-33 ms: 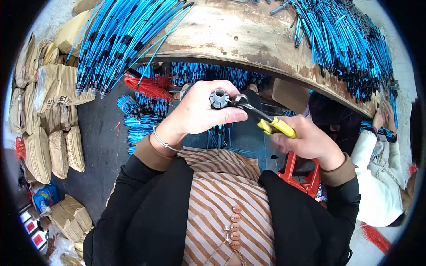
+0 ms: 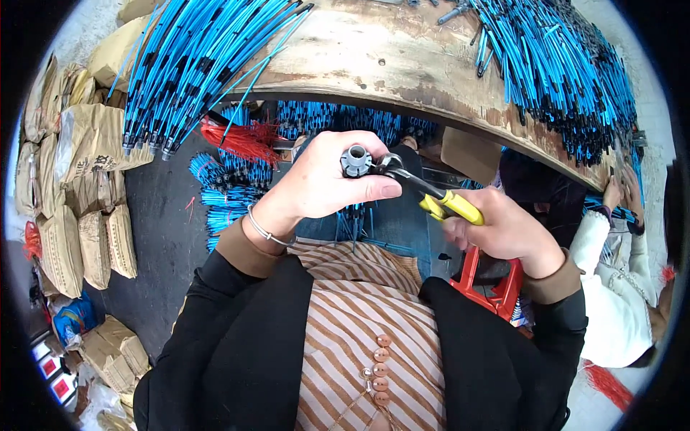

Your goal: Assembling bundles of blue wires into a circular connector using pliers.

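Note:
My left hand (image 2: 323, 179) is raised in front of my chest and holds a small grey notched cylindrical part (image 2: 354, 159) between thumb and fingers. My right hand (image 2: 503, 230) grips yellow-handled pliers (image 2: 449, 205). The pliers' metal jaws (image 2: 388, 164) reach left and touch the side of the grey part. A thin bracelet sits on my left wrist. Both arms wear black sleeves with brown cuffs.
A curved wooden bench (image 2: 402, 65) ahead carries blue cable bundles at the left (image 2: 194, 65) and right (image 2: 560, 72). More blue cables (image 2: 230, 187) and red strands (image 2: 241, 140) lie below it. Brown paper sacks (image 2: 86, 194) stack at left. A red stool (image 2: 496, 287) and another person's white sleeve (image 2: 611, 287) are at right.

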A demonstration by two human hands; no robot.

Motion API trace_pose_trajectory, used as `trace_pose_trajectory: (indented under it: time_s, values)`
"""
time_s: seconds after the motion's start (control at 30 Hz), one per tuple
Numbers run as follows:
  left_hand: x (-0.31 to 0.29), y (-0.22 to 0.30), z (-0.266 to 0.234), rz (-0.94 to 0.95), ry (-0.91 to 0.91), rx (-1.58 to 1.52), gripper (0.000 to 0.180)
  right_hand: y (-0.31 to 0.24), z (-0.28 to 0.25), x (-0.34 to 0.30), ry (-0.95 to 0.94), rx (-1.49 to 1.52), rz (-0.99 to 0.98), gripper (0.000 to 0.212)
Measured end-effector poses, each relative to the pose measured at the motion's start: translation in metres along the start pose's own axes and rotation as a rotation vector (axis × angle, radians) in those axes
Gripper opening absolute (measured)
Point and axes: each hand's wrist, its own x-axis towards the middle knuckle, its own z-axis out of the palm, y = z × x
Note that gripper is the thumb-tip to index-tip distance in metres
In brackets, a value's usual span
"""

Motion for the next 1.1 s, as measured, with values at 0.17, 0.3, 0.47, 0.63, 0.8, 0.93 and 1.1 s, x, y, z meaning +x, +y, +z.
trace_pose_trajectory:
  time_s: [0.17, 0.3, 0.47, 0.63, 0.8, 0.93, 1.1]
  values:
    - [0.005, 0.007, 0.002, -0.009, -0.022, 0.039, 0.019, -0.032, -0.017, -0.013, -0.038, -0.055, 0.101, 0.022]
    - [0.009, 0.004, 0.005, -0.001, -0.019, 0.036, 0.019, -0.036, -0.011, -0.012, 0.056, -0.222, 0.068, 0.019]
    - [0.01, -0.006, 0.0, 0.019, -0.001, 0.012, 0.02, -0.015, 0.0, -0.002, 0.11, -0.144, 0.021, 0.015]
    - [0.009, -0.008, -0.004, -0.007, -0.024, -0.057, 0.022, -0.006, -0.004, 0.003, -0.011, 0.155, 0.107, 0.013]
    - [0.01, -0.007, -0.001, -0.03, 0.034, 0.007, 0.026, -0.021, -0.003, 0.002, 0.039, -0.011, 0.097, 0.012]
    - [0.011, -0.014, -0.002, 0.011, 0.095, 0.043, 0.036, -0.017, 0.009, 0.009, 0.174, -0.276, -0.037, 0.009]
    - [0.01, -0.012, -0.005, -0.004, -0.013, -0.157, 0.058, 0.016, 0.017, 0.029, 0.331, -0.396, -0.198, 0.014]
